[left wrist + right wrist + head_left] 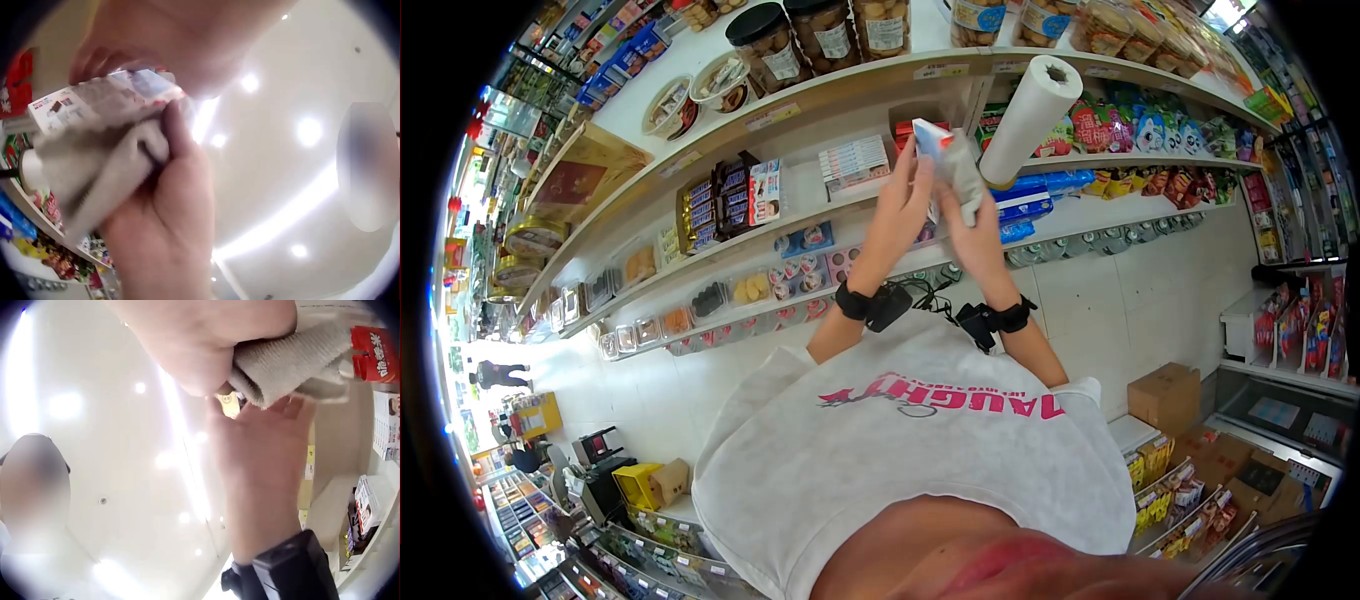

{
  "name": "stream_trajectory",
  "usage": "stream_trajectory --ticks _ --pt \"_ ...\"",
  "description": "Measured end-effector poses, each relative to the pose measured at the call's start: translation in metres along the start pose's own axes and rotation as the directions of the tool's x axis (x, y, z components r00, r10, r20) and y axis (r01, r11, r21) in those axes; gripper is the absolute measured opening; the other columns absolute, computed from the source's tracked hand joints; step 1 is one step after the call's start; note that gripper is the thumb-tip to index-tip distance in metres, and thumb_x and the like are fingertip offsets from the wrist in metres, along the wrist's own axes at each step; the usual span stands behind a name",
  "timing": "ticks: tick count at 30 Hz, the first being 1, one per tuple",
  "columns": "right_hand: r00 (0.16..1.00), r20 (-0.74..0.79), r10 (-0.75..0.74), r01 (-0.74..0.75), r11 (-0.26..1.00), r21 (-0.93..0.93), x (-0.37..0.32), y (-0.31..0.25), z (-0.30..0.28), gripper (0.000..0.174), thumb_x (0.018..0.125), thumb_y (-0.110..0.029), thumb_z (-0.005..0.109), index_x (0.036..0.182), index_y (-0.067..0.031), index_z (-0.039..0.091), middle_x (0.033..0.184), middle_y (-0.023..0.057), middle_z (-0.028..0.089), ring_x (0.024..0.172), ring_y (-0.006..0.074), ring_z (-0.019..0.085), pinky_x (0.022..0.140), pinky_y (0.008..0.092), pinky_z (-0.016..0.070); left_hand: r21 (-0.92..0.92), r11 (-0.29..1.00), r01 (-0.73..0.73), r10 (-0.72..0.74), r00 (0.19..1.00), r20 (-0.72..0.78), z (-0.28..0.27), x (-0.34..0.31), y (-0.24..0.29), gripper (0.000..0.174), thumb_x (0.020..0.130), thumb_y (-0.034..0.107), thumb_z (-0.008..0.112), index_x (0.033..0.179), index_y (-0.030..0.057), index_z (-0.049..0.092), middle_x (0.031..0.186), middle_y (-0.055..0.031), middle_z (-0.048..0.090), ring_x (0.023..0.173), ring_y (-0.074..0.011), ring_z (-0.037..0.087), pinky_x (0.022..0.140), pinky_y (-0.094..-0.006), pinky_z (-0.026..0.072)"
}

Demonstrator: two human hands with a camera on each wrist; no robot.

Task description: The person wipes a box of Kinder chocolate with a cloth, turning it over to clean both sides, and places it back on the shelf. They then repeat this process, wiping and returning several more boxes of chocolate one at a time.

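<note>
A small white box with blue and red print (933,138) (59,109) is up before the shelves. My left hand (900,215) (156,40) (262,456) grips it from the left, fingers along its side. A grey-beige ribbed cloth (967,178) (103,172) (294,359) lies against the box. From the right, my right hand (978,245) (165,222) (209,337) holds the cloth bunched between thumb and fingers. In the right wrist view the cloth and hands hide the box.
Close by on the right stands a white roll (1032,120). Shelves hold chocolate boxes (765,192), white packs (853,165), blue packages (1025,205) and snack bags (1100,130). Jars (770,48) line the top shelf. A cardboard box (1165,395) sits behind at the right.
</note>
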State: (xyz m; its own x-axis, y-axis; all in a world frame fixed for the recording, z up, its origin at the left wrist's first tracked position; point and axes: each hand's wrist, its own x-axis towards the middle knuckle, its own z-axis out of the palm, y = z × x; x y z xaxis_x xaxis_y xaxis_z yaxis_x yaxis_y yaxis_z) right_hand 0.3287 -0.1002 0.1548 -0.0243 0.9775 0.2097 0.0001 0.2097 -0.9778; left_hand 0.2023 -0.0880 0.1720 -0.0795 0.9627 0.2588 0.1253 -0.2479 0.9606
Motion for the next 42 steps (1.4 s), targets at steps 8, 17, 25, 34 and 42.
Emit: stream_trajectory --ticks 8,17,25,34,42 --pt "0.995 0.033 -0.098 0.096 0.994 0.050 0.016 0.009 0.021 0.055 0.100 -0.018 0.059 0.148 0.0024 0.038 0.144 0.0217 0.050 0.136 0.0282 0.046 0.115 0.0375 0.0327 -0.244 0.923 0.299 -0.271 0.952 0.140 -0.002 -0.004 -0.024 0.073 0.108 0.059 0.028 0.121 -0.0070 0.056 0.112 -0.0110 0.060 0.105 -0.0186 0.050 0.101 -0.0294 0.0395" --pt "0.933 0.038 -0.359 0.354 0.891 -0.284 0.020 0.006 0.018 0.038 0.100 -0.020 0.059 0.127 0.0067 0.055 0.123 0.0215 0.061 0.110 0.0283 0.060 0.097 0.0367 0.0457 -0.163 0.930 0.328 -0.290 0.931 0.220 -0.013 -0.016 0.006 0.078 0.108 0.058 0.024 0.131 -0.0099 0.053 0.128 -0.0172 0.060 0.117 -0.0198 0.054 0.104 -0.0301 0.0402" --pt "0.971 0.016 -0.240 0.237 0.941 -0.243 0.031 0.013 0.007 0.040 0.096 -0.024 0.066 0.121 0.0060 0.058 0.110 0.0215 0.064 0.102 0.0345 0.062 0.091 0.0390 0.0472 -0.450 0.728 0.517 -0.420 0.855 0.304 -0.010 -0.008 -0.028 0.069 0.106 0.058 0.036 0.122 -0.0036 0.061 0.112 -0.0089 0.066 0.103 -0.0143 0.058 0.093 -0.0279 0.0454" --pt "0.997 0.073 -0.011 0.010 1.000 0.007 0.008 0.013 0.015 0.044 0.099 -0.022 0.065 0.133 0.0033 0.055 0.114 0.0111 0.068 0.103 0.0173 0.063 0.092 0.0315 0.0483 -0.258 0.953 0.160 -0.211 0.960 -0.185 -0.007 0.005 -0.024 0.032 0.103 0.034 0.060 0.096 0.0029 0.061 0.077 0.0045 0.056 0.067 -0.0028 0.047 0.058 -0.0231 0.0394" --pt "0.942 0.272 0.197 -0.218 0.975 0.050 -0.001 0.012 -0.001 0.044 0.097 -0.024 0.069 0.131 0.0025 0.060 0.120 0.0091 0.069 0.107 0.0138 0.063 0.096 0.0295 0.0474 -0.487 0.866 0.115 -0.272 0.925 -0.265 -0.031 0.017 -0.003 0.031 0.103 0.032 0.061 0.095 0.0028 0.066 0.077 0.0022 0.064 0.064 -0.0025 0.057 0.055 -0.0219 0.0440"
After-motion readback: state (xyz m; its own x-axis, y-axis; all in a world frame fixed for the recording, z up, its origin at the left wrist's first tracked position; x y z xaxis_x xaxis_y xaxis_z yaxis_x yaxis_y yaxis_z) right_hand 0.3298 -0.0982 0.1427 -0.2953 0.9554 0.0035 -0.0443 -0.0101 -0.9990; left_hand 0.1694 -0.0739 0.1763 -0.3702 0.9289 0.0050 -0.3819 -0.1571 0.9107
